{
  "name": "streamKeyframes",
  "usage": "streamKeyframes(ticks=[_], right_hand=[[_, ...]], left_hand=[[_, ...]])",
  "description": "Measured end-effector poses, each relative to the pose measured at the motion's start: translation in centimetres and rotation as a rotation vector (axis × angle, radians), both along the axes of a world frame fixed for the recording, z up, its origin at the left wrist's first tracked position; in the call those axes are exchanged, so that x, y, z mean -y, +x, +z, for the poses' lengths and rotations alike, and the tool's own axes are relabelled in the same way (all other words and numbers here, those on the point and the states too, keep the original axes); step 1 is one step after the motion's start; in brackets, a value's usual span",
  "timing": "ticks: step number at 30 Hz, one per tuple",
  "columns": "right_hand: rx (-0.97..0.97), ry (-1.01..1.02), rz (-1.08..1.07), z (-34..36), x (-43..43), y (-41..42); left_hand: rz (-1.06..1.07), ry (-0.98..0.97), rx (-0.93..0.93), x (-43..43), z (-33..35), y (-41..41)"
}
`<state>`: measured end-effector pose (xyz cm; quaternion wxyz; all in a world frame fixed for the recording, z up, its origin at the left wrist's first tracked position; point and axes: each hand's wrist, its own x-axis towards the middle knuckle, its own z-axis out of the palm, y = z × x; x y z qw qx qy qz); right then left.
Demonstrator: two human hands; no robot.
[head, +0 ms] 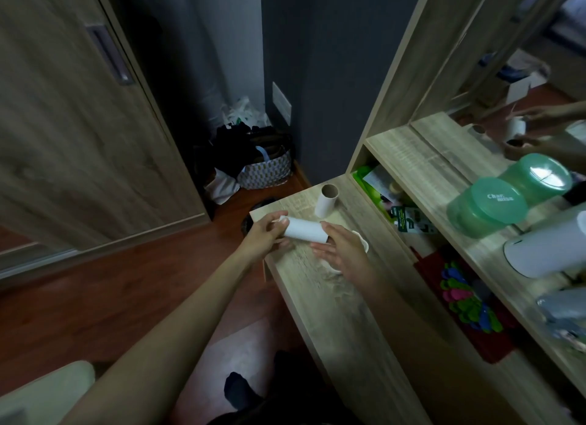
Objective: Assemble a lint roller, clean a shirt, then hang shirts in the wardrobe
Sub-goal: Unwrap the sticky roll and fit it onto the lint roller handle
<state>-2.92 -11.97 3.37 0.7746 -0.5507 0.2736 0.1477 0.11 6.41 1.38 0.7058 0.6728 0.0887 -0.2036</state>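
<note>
Wooden shelf point(421, 158) carries green tub point(482, 212) marked "Char"; white roll point(306, 231) above desk point(317, 285)

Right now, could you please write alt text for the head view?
The left hand grips one end of a white roll over a wooden desk, the right hand at its other end; a second roll stands behind.

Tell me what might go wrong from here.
1. The white cylindrical roll is near the edge of the pale wooden desk, gripped only by the left hand. The right hand lies open, so the roll may drop to the floor.
2. The upright cardboard-cored roll stands close by and could be knocked over.
</note>
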Motion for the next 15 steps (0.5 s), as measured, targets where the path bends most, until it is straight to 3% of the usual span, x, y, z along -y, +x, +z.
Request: streamKeyframes(ticks=[3, 15], right_hand=[[-0.021, -0.008, -0.047, 0.2, 0.5, 0.3], [0.106, 0.016, 0.075, 0.9, 2.9, 0.7]], left_hand=[[-0.099, 0.091, 0.104, 0.3, 0.5, -0.2], [-0.037, 0.063, 0.299, 0.8, 2.4, -1.1]])
